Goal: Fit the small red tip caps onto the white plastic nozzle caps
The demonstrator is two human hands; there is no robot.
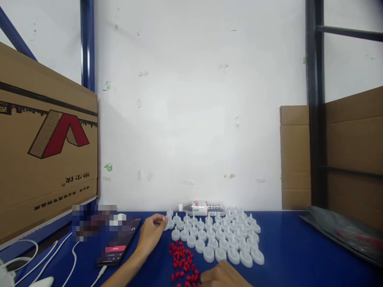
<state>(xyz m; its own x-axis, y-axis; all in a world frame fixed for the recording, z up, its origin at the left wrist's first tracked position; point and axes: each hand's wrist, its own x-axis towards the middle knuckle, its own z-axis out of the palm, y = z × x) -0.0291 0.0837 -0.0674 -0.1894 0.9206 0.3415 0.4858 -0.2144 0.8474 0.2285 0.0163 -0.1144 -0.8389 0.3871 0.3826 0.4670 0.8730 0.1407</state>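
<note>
**Two hands at an array of white caps and a heap of red pieces**

The blue desk (pixel 299 255) carries everything, backed by a white wall; a printed cardboard box (pixel 48 147) stands at the left margin and plain cardboard sheets (pixel 353 159) behind a black frame post at the right. A grey plastic bag (pixel 344 231) lies on the desk's right part, well apart from the work. A phone (pixel 119 243) with white cables (pixel 54 255) lies just left of the left forearm. A clear bottle (pixel 203 208) lies on its side behind the array.

The white caps (pixel 218 235) stand in close diagonal rows at centre. The left hand (pixel 151 235) reaches to the array's rear-left corner, its grip pinched on one cap (pixel 165 224) between thumb and fingertips. The right hand (pixel 223 277), at the bottom edge, rests beside the small red pieces (pixel 182 261); whether its grip holds anything cannot be told.

Judgement: the pinched cap is best lifted straight up, since its neighbours touch or nearly touch it and would tip under a sideways pull. Open desk lies to the right of the array and between the array and the red heap; the left side is crowded by phone and cables.
</note>
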